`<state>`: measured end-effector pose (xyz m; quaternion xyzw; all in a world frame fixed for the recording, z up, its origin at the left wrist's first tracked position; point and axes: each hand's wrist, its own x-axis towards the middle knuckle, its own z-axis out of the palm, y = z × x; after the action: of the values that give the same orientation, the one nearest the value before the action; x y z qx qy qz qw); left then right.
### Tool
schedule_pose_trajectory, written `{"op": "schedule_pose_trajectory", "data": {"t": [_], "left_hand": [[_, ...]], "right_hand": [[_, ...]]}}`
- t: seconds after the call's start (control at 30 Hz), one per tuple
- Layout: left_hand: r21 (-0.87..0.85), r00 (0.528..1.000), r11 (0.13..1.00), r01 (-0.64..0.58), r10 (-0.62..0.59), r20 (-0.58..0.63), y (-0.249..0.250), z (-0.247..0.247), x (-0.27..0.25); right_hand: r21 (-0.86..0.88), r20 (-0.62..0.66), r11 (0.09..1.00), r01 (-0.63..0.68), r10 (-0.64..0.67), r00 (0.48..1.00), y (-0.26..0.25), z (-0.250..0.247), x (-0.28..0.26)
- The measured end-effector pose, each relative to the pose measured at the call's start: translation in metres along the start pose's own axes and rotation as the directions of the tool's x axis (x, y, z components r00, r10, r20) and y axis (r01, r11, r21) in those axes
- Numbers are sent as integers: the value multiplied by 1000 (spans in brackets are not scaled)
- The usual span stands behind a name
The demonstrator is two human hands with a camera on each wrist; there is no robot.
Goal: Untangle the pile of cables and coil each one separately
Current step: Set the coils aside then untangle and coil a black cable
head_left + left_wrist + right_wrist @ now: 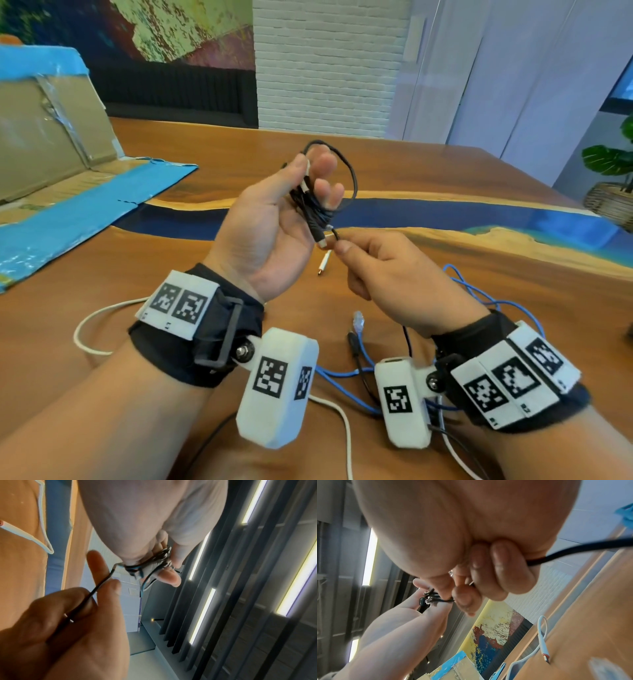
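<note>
two hands, one black cable above a wooden table

two hands work over a glossy wooden table (445,164) with a blue resin band running across it. at far left a flattened cardboard box (51,137) edged in blue tape lies open; behind stand a white brick wall and pale panels. a thin white cable (89,322) curves on the wood. the left hand (270,222), palm up, curls its fingers round a bundled black cable (310,205), one loop arching over the fingertips. the right hand (387,274) pinches that cable's loose strand between thumb and forefinger, the other fingers folded. a blue cable (479,294) lies tangled beneath the right wrist.
</note>
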<state>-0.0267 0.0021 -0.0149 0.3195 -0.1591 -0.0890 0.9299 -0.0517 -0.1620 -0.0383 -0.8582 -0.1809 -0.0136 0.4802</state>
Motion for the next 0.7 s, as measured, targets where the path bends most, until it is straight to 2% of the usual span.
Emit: {"op": "schedule_pose_trajectory", "data": {"t": [0.2,0.37,0.53,0.7], "left_hand": [[253,990,960,123,-137,39,-3,3,-6],[339,956,922,189,-252,151,-4,3,-11],[381,911,885,269,-362,197,-1,0,-10],[314,900,896,313,-386,203,-1,2,-9]], "right_hand": [[260,-129,966,3,32,991,-3,-4,-1],[251,-234,966,67,-6,972,-1,-5,1],[319,-147,945,67,-21,989,-1,-8,1],[295,-119,952,79,-45,992,5,-9,4]]}}
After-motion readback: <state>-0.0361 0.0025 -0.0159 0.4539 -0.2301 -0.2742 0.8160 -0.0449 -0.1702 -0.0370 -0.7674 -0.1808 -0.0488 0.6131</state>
